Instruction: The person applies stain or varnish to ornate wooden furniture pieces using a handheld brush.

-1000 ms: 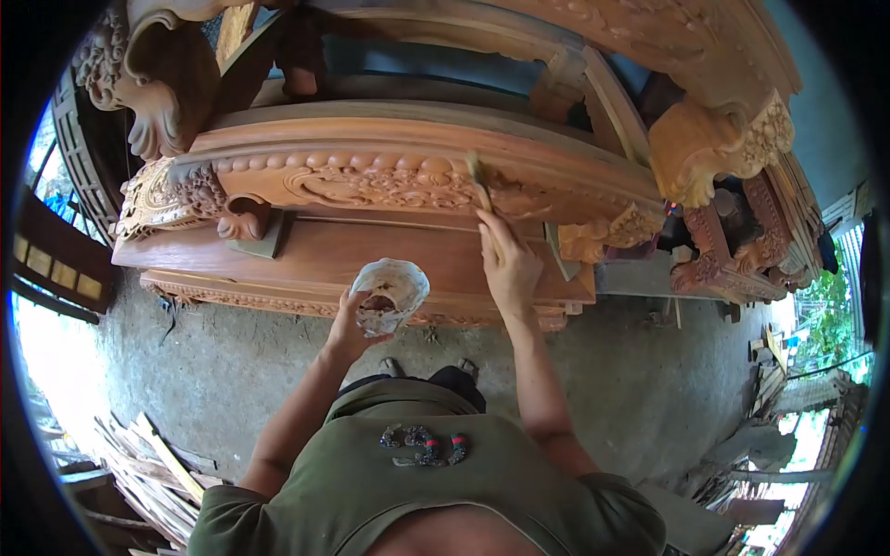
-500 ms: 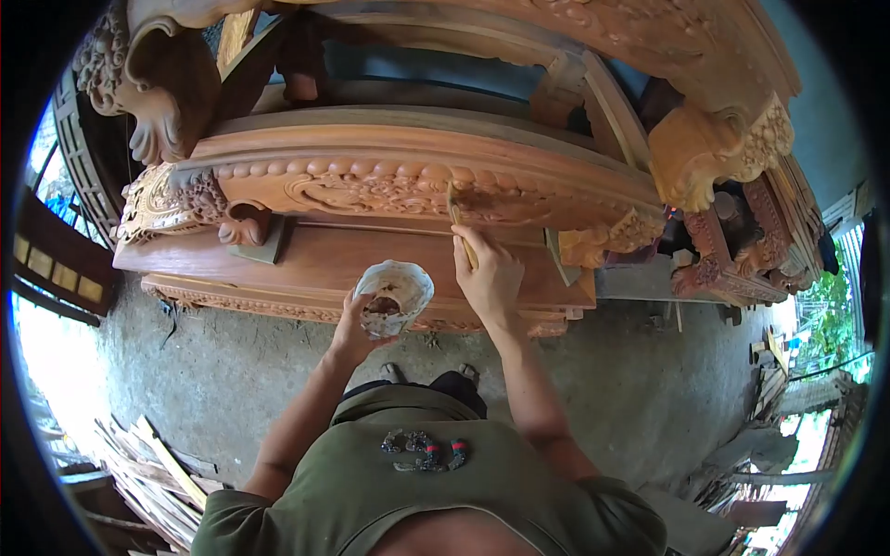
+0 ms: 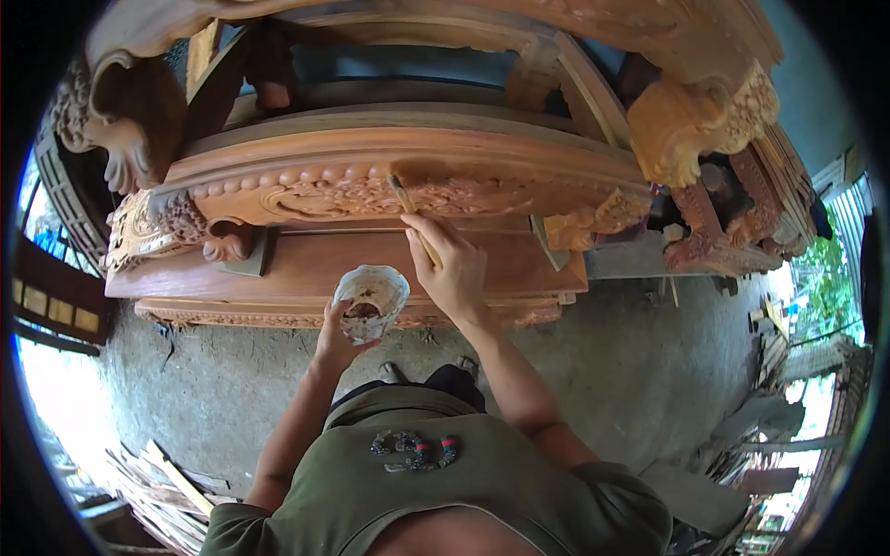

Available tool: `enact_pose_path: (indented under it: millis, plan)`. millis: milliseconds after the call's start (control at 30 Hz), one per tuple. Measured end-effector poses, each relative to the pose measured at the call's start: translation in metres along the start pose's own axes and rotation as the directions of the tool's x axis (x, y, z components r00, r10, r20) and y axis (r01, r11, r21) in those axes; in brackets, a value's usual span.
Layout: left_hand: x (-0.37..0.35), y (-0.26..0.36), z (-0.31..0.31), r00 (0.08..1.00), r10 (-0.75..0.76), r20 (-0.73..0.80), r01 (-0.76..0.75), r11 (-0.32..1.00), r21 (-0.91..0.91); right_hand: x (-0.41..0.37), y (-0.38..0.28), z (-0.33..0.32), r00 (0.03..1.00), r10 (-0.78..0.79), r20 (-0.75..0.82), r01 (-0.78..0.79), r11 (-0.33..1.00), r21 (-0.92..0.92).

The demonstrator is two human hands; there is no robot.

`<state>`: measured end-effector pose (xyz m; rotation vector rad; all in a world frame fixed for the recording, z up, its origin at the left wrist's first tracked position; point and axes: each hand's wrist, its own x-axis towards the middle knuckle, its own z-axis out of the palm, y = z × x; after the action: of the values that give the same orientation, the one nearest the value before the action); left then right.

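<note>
My left hand [image 3: 337,335] grips a stained white cup [image 3: 375,301] with brown residue and some dark contents inside. Closed around the handle of a thin brush [image 3: 408,206], my right hand [image 3: 450,264] is up and to the right of the cup. The brush tip touches the carved front rail [image 3: 348,193] of a wooden furniture piece, near the row of rounded beads. Darker, wet-looking brown shows on the carving to the right of the tip.
Below the rail is a flat wooden board [image 3: 371,264] with a carved lower edge. Another carved frame [image 3: 686,120] overhangs at the top. Wood scraps [image 3: 162,491] lie at the lower left, on the concrete floor [image 3: 630,371].
My right hand and the brush have moved left and slightly up along the carved rail. The cup in my left hand has shifted a little left. The view has shifted slightly.
</note>
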<state>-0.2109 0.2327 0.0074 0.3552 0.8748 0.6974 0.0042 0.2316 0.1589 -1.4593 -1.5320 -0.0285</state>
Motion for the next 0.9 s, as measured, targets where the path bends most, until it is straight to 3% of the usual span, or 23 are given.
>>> enact_pose_path:
  millis: [100,167,233,300,433,500,533,667,733,767,833,900]
  plan:
    - [-0.005,0.009,0.015,1.0,-0.009,0.002,0.009,1.0,-0.001,-0.014,0.037,0.016,0.996,0.07,-0.054,-0.069,0.997,0.029]
    - [-0.005,0.013,0.017,0.998,0.014,0.054,-0.014,1.0,0.009,-0.031,0.063,0.015,0.977,0.202,0.062,-0.186,0.962,-0.2]
    - [-0.006,0.015,0.019,0.995,0.02,0.1,-0.022,1.0,0.016,-0.029,0.053,0.003,0.968,0.234,0.089,-0.207,0.948,-0.243]
    - [-0.006,0.015,0.02,0.998,-0.024,0.051,0.021,0.998,0.056,-0.02,0.032,-0.012,0.989,0.141,0.041,-0.142,0.99,0.017]
    - [-0.005,0.016,0.024,0.999,-0.049,0.016,0.048,0.997,0.067,-0.015,0.039,-0.007,0.967,0.244,-0.072,-0.227,0.956,0.188]
    - [0.0,0.014,0.021,0.997,-0.043,0.059,0.042,0.999,0.029,-0.029,0.065,-0.003,0.97,0.239,0.04,-0.229,0.959,-0.17]
    - [0.004,0.016,0.02,0.998,-0.033,0.059,0.031,0.999,0.026,-0.034,0.067,-0.004,0.944,0.304,0.128,-0.27,0.935,-0.231]
    - [0.003,0.013,0.02,0.999,-0.026,0.027,0.026,0.999,0.023,-0.036,0.05,-0.011,0.978,0.201,0.05,-0.2,0.979,-0.02]
    - [0.005,0.012,0.019,0.999,-0.049,-0.02,0.05,0.998,0.041,-0.019,0.037,-0.016,0.982,0.148,-0.12,-0.146,0.989,0.025]
    - [0.003,0.012,0.02,0.999,-0.045,-0.025,0.046,0.998,0.037,-0.022,0.041,-0.014,0.983,0.146,-0.115,-0.143,0.989,0.029]
    - [-0.003,0.015,0.026,0.999,-0.012,0.036,0.009,0.996,0.087,-0.031,0.058,-0.012,0.996,0.084,0.033,-0.075,0.975,-0.21]
    - [0.0,0.013,0.021,0.999,-0.009,0.043,0.007,0.998,0.064,-0.04,0.063,-0.014,0.993,0.075,0.089,-0.052,0.971,-0.235]
